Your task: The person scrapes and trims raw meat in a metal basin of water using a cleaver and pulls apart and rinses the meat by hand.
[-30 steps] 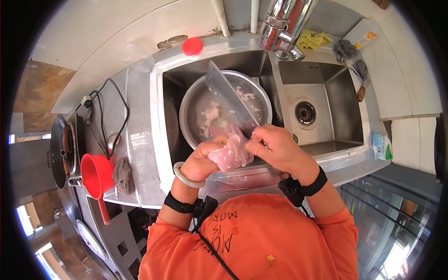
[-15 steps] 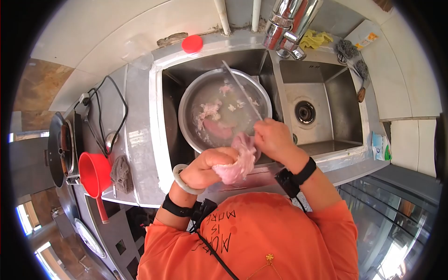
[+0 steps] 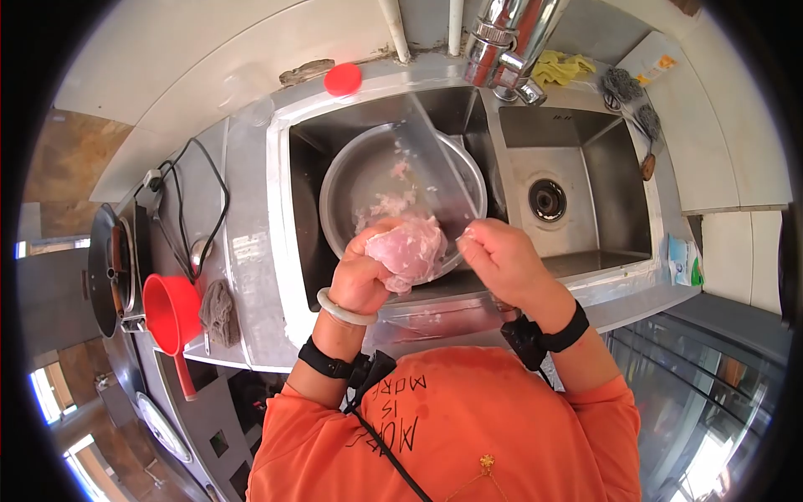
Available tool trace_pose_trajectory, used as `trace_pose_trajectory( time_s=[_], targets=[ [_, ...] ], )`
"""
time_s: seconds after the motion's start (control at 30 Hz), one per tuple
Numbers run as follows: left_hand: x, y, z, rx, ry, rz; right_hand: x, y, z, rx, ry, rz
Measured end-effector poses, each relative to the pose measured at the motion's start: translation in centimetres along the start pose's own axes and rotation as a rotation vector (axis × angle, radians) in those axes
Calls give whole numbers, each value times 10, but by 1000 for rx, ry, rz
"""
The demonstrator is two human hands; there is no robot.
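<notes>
In the head view my left hand point(image 3: 365, 272) is closed around a pale pink piece of raw meat point(image 3: 410, 251), held over the near edge of a metal basin point(image 3: 332, 176). A broad-bladed kitchen knife point(image 3: 439, 155) is gripped in my right hand point(image 3: 506, 261); its blade slants up and away across the basin's right side, face partly toward me. Its handle is mostly hidden by my fingers. The blade and the meat look apart. Pale meat scraps point(image 3: 393, 203) lie in the cloudy water of the basin.
The basin stands in the left sink bowl; the right bowl point(image 3: 544, 243) has a drain. A chrome faucet point(image 3: 506, 58) rises behind. A red lid point(image 3: 343, 79), yellow cloth point(image 3: 562, 67) and scrubbers point(image 3: 621, 85) lie along the back. Left are a red dipper point(image 3: 170, 314) and grey rag point(image 3: 219, 314).
My left hand has turned the meat and lifted it forward over the basin's edge. The knife has rolled from edge-on to showing its broad face, and my right hand has shifted slightly right.
</notes>
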State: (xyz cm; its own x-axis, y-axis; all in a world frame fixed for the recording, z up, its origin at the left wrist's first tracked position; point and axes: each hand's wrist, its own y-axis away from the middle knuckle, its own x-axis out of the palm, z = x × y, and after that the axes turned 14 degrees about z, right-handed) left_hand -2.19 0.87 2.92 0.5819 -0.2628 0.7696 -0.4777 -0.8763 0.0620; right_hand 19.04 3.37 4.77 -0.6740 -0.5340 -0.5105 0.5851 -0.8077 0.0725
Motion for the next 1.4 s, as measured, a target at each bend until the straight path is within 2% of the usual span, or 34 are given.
trace_pose_trajectory(
  time_s=[0.2, 0.37, 0.43, 0.5, 0.67, 0.73, 0.77, 0.87, 0.97, 1.17, 1.27, 1.4],
  targets=[
    [8, 2, 3, -147, -102, -71, 20, -8, 7, 12, 114, -45],
    [-2, 6, 9, -145, -265, -52, 25, -5, 3, 59, 275, -28],
    [-3, 6, 9, -158, -298, -17, 27, -4, 6, -7, 352, -65],
    [-3, 7, 10, -84, -320, 8, 27, -5, 2, -23, 348, -82],
    [9, 7, -3, -113, -130, -93, 18, -11, -22, -31, 313, -136],
    [9, 10, -2, -127, -59, -102, 11, -8, -19, -4, 60, -114],
    [9, 9, -2, -116, -50, -135, 11, -7, -16, -2, 60, -114],
    [-1, 8, 7, -101, -79, -123, 11, -3, -4, -52, 111, -64],
    [-8, 9, 13, -112, -147, -68, 15, -7, 10, -126, 353, -36],
    [-6, 7, 7, -153, -321, 18, 19, -13, 5, -101, 495, -19],
    [-8, 4, 7, -168, -356, 36, 12, -12, 3, -80, 430, 99],
    [-9, 2, 6, -195, -383, 27, 15, -11, 4, -38, 412, 118]
  ],
)
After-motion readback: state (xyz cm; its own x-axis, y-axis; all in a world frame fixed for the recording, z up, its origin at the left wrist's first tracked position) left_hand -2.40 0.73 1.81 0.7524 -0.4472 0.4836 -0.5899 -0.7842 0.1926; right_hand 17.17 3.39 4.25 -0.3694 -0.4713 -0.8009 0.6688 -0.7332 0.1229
